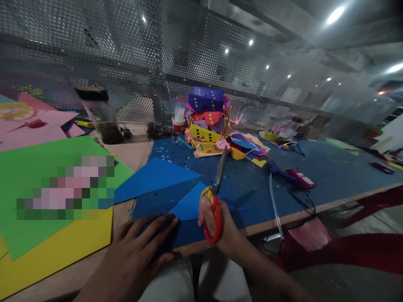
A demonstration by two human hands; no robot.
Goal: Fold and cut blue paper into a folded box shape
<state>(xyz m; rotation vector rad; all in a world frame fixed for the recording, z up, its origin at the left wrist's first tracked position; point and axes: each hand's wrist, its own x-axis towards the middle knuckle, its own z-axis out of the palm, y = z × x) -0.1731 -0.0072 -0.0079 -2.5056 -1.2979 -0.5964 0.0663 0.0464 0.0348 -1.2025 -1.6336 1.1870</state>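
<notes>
My right hand [217, 222] grips a pair of scissors [215, 197] with red and yellow handles, its closed blades pointing up and away over the table. My left hand [138, 247] lies flat with fingers spread on a dark blue sheet of paper [157, 201] at the table's near edge. Lighter blue paper pieces [154, 176] lie just beyond the left hand's fingers, one of them [189, 205] right beside the scissors.
Large green [37, 167], yellow [63, 247] and pink [31, 130] sheets cover the left. A pile of coloured paper shapes [210, 126] stands at the back centre by a perforated metal screen. A glue gun [289, 176] with cable lies right. A dark jar [100, 113] stands back left.
</notes>
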